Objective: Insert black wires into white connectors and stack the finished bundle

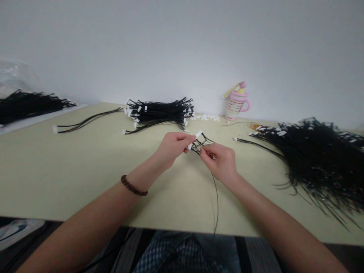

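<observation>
Pale wall (170,49) rises behind your yellowish table (85,170). At far left lies a black wire heap (31,108); next, a loose cable (88,120) reaches toward the middle heap (162,112). Nearer you, your left hand (174,148) has thumb and fingers closed on white connectors (199,134), held just above the table between your hands. Their black wires (207,140) run rightward, long axis roughly left to right, into your right hand (220,157), whose fingertips are pinched on them. Your left hand is the nearer to the connectors; your right is just beside, on the wire side. One long wire (217,201) trails below it toward the table's front edge. Farther right stand a pink cup (236,105) and the right heap (321,163). Counted: three heaps, two connectors showing at your fingertips, one cup; the held wires overlap too much to count.
</observation>
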`<action>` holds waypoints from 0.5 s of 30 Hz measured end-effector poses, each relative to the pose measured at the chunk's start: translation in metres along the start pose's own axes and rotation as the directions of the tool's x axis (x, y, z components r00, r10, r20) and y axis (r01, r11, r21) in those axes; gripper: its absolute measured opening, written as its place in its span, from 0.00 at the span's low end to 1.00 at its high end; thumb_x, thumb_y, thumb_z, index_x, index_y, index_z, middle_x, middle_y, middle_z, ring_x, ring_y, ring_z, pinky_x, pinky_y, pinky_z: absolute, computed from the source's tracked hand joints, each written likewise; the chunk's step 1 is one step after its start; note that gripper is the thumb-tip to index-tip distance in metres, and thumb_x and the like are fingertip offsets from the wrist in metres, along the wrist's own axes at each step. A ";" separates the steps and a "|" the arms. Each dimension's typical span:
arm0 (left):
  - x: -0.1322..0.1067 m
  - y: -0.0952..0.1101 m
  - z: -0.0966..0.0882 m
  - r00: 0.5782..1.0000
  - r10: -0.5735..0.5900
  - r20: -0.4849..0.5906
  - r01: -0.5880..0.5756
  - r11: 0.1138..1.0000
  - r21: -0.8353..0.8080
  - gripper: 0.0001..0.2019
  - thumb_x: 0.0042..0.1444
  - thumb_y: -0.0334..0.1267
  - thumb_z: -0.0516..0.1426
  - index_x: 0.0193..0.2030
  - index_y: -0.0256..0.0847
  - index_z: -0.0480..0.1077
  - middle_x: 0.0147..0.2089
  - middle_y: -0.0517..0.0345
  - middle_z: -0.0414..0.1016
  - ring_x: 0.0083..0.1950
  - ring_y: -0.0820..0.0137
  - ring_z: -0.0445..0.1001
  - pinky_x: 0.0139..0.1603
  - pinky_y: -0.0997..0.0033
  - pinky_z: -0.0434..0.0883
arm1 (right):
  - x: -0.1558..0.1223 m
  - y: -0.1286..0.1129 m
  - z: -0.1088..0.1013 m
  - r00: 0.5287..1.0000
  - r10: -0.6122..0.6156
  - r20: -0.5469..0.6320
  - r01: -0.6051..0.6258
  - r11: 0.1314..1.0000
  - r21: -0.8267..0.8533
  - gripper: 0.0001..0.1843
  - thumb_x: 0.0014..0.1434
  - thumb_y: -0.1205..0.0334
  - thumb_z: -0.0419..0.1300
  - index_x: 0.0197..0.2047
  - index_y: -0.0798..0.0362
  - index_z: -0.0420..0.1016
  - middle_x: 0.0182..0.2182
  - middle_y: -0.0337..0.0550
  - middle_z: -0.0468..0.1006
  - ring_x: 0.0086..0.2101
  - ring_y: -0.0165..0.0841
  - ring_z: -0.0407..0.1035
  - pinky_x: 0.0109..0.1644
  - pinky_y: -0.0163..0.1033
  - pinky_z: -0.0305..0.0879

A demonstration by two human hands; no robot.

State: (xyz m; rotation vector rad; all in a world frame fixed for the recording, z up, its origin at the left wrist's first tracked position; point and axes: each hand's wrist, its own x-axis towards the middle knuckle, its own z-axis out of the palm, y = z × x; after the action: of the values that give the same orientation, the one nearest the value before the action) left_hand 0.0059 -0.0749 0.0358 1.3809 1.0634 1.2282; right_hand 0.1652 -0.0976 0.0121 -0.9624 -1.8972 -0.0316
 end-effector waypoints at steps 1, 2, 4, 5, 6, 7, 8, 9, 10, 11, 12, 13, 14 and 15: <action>0.000 0.000 0.000 1.000 0.004 0.004 -0.004 1.000 0.005 0.12 0.44 0.44 0.62 0.28 0.35 0.76 0.21 0.61 0.65 0.23 0.78 0.58 0.24 0.75 0.57 | 0.000 0.000 0.000 1.000 0.002 -0.002 -0.002 1.000 -0.006 0.10 0.54 0.68 0.56 0.23 0.54 0.72 0.19 0.38 0.71 0.21 0.26 0.63 0.28 0.32 0.58; 0.000 -0.001 0.000 1.000 0.006 0.005 -0.006 1.000 0.011 0.12 0.45 0.44 0.62 0.28 0.35 0.76 0.20 0.61 0.65 0.22 0.78 0.58 0.24 0.75 0.57 | 0.000 0.000 0.000 1.000 0.003 -0.003 -0.003 1.000 -0.010 0.10 0.54 0.68 0.56 0.23 0.54 0.72 0.19 0.38 0.71 0.21 0.26 0.63 0.28 0.32 0.58; 0.000 -0.001 0.000 1.000 0.007 0.003 -0.007 1.000 0.020 0.12 0.45 0.44 0.62 0.28 0.35 0.76 0.20 0.61 0.65 0.22 0.77 0.58 0.24 0.75 0.57 | 0.000 0.001 0.000 1.000 0.005 0.002 -0.005 1.000 -0.012 0.10 0.54 0.68 0.56 0.23 0.54 0.72 0.19 0.38 0.72 0.22 0.26 0.63 0.28 0.32 0.58; 0.000 -0.001 0.000 1.000 0.007 0.002 -0.007 1.000 0.022 0.12 0.44 0.44 0.62 0.28 0.35 0.76 0.20 0.60 0.65 0.23 0.77 0.58 0.24 0.75 0.57 | -0.001 0.001 0.000 1.000 0.004 0.004 -0.004 1.000 -0.011 0.10 0.54 0.68 0.56 0.23 0.54 0.72 0.19 0.38 0.72 0.22 0.26 0.63 0.28 0.32 0.58; 0.000 -0.001 0.000 1.000 0.006 0.000 -0.006 1.000 0.023 0.12 0.44 0.44 0.62 0.28 0.35 0.76 0.21 0.60 0.66 0.23 0.77 0.59 0.24 0.75 0.57 | -0.001 0.001 0.000 1.000 0.005 0.004 -0.005 1.000 -0.008 0.10 0.54 0.67 0.56 0.23 0.54 0.72 0.19 0.38 0.72 0.22 0.26 0.63 0.28 0.32 0.58; 0.000 -0.001 0.000 1.000 0.006 0.000 -0.006 1.000 0.022 0.12 0.44 0.44 0.62 0.28 0.35 0.76 0.21 0.60 0.66 0.23 0.77 0.59 0.24 0.74 0.57 | -0.001 0.001 0.000 1.000 0.007 0.002 -0.007 1.000 -0.004 0.10 0.54 0.67 0.56 0.23 0.54 0.72 0.19 0.38 0.72 0.22 0.26 0.63 0.28 0.32 0.58; 0.000 -0.001 0.000 1.000 0.005 0.001 -0.005 1.000 0.019 0.12 0.44 0.44 0.62 0.28 0.35 0.76 0.21 0.60 0.66 0.23 0.77 0.59 0.24 0.74 0.57 | -0.002 0.001 0.000 1.000 0.007 0.000 -0.007 1.000 -0.001 0.10 0.55 0.67 0.56 0.23 0.54 0.72 0.20 0.38 0.72 0.22 0.26 0.63 0.28 0.32 0.58; 0.000 -0.001 0.000 1.000 0.004 0.001 -0.004 1.000 0.014 0.12 0.44 0.44 0.62 0.28 0.35 0.76 0.21 0.60 0.66 0.23 0.77 0.59 0.24 0.74 0.57 | -0.002 0.001 0.000 1.000 0.005 -0.002 -0.005 1.000 0.003 0.10 0.55 0.67 0.55 0.23 0.54 0.72 0.20 0.38 0.72 0.22 0.26 0.63 0.28 0.32 0.59; 0.000 0.000 0.000 1.000 0.004 0.000 -0.004 1.000 0.009 0.12 0.43 0.44 0.62 0.28 0.35 0.76 0.21 0.60 0.66 0.23 0.77 0.59 0.24 0.75 0.58 | -0.002 0.001 0.000 1.000 0.002 -0.003 -0.002 1.000 0.007 0.10 0.55 0.67 0.55 0.23 0.54 0.72 0.20 0.38 0.72 0.22 0.26 0.63 0.28 0.32 0.59; 0.000 0.000 0.000 1.000 0.003 -0.001 -0.003 1.000 0.003 0.12 0.43 0.43 0.63 0.28 0.35 0.76 0.21 0.61 0.66 0.23 0.77 0.59 0.24 0.75 0.58 | -0.002 0.001 0.001 1.000 -0.001 -0.003 0.001 1.000 0.010 0.10 0.55 0.67 0.55 0.23 0.54 0.72 0.20 0.39 0.72 0.22 0.27 0.63 0.28 0.32 0.59; 0.000 0.000 0.000 1.000 0.001 -0.002 -0.001 1.000 -0.004 0.12 0.43 0.43 0.63 0.28 0.35 0.77 0.21 0.61 0.65 0.23 0.78 0.59 0.24 0.75 0.58 | -0.002 0.000 0.001 1.000 -0.004 -0.002 0.004 1.000 0.014 0.10 0.55 0.67 0.55 0.23 0.54 0.72 0.20 0.39 0.72 0.22 0.27 0.63 0.28 0.32 0.59; 0.000 0.000 0.000 1.000 -0.002 -0.001 0.002 1.000 -0.008 0.11 0.43 0.43 0.63 0.27 0.35 0.77 0.21 0.61 0.65 0.23 0.78 0.59 0.24 0.75 0.58 | -0.002 0.000 0.001 1.000 -0.006 -0.001 0.006 1.000 0.019 0.10 0.55 0.67 0.55 0.23 0.54 0.72 0.20 0.39 0.72 0.22 0.27 0.63 0.28 0.32 0.59; 0.000 0.000 0.001 1.000 -0.003 -0.001 0.003 1.000 -0.010 0.11 0.43 0.43 0.63 0.27 0.35 0.77 0.21 0.61 0.65 0.23 0.78 0.59 0.24 0.75 0.57 | -0.002 0.000 0.001 1.000 -0.006 0.000 0.006 1.000 0.022 0.10 0.55 0.67 0.55 0.23 0.55 0.72 0.20 0.39 0.72 0.22 0.27 0.63 0.28 0.32 0.59; 0.000 0.001 0.001 1.000 -0.002 -0.002 0.002 1.000 -0.010 0.11 0.44 0.43 0.63 0.27 0.35 0.77 0.21 0.61 0.65 0.23 0.78 0.59 0.24 0.75 0.57 | -0.001 0.000 0.001 1.000 -0.006 0.000 0.006 1.000 0.024 0.10 0.55 0.68 0.56 0.23 0.55 0.72 0.20 0.39 0.71 0.22 0.27 0.63 0.28 0.32 0.58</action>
State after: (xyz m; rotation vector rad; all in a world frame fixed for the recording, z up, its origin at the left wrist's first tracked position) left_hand 0.0066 -0.0754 0.0363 1.3709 1.0585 1.2319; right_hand 0.1649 -0.0983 0.0107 -0.9409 -1.8963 -0.0123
